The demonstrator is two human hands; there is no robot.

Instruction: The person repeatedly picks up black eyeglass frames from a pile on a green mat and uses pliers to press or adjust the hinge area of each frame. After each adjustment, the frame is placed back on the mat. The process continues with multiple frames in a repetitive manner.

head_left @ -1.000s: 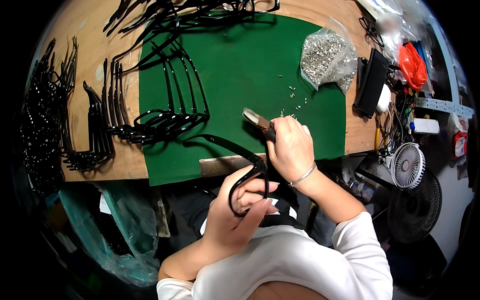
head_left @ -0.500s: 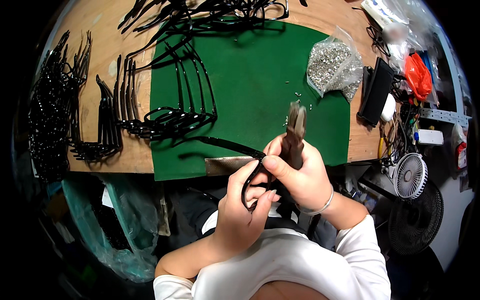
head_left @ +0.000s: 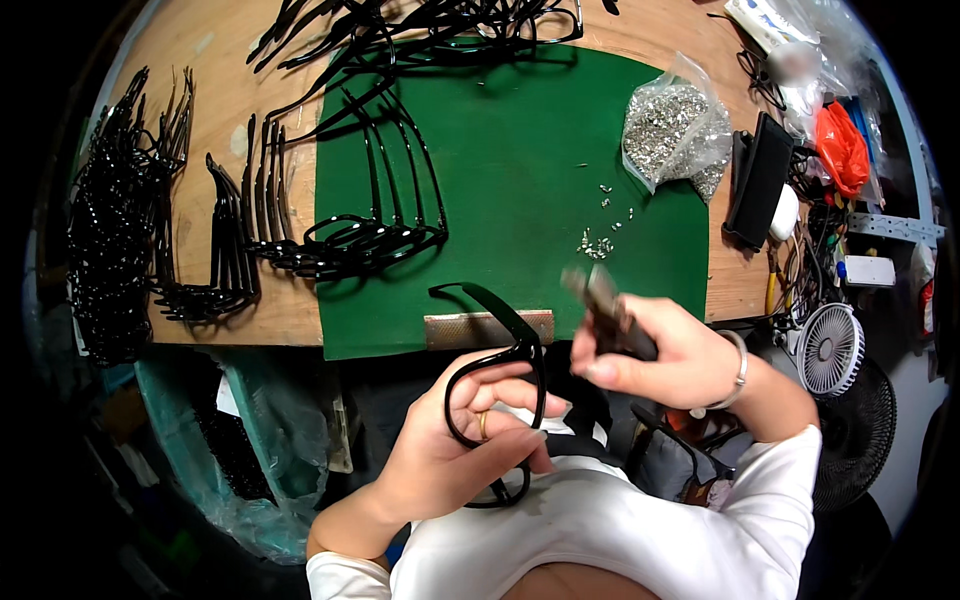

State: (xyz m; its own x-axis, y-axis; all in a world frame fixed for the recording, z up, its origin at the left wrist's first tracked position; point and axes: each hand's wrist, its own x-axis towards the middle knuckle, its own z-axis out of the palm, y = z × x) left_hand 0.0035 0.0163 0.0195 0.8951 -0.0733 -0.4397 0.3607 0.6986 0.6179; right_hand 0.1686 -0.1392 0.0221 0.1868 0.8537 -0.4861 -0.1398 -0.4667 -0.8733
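My left hand [head_left: 425, 455] grips a black eyeglass frame [head_left: 542, 380] in front of my chest. One temple arm of the frame sticks up over the near edge of the green mat [head_left: 520, 190]; the fingers hide part of the rims. To its right, my right hand [head_left: 680, 350] is closed round a pair of metal pliers [head_left: 608, 310], whose jaws are smeared by motion and point away from me. The pliers and the frame are apart. Just beyond the jaws, tiny silvery metal parts [head_left: 597, 245] lie scattered on the mat.
A clear bag of small metal parts [head_left: 665, 130] rests at the mat's right. Stacked black eyeglass frames [head_left: 350, 245] stand left, with more heaped at the far edge. A metal strip [head_left: 490, 330] lies along the near edge. A white fan [head_left: 830, 347] is at the right.
My right hand has drawn right and back from the frame with the pliers. The frame has turned upward in my left hand, its rim now facing up.
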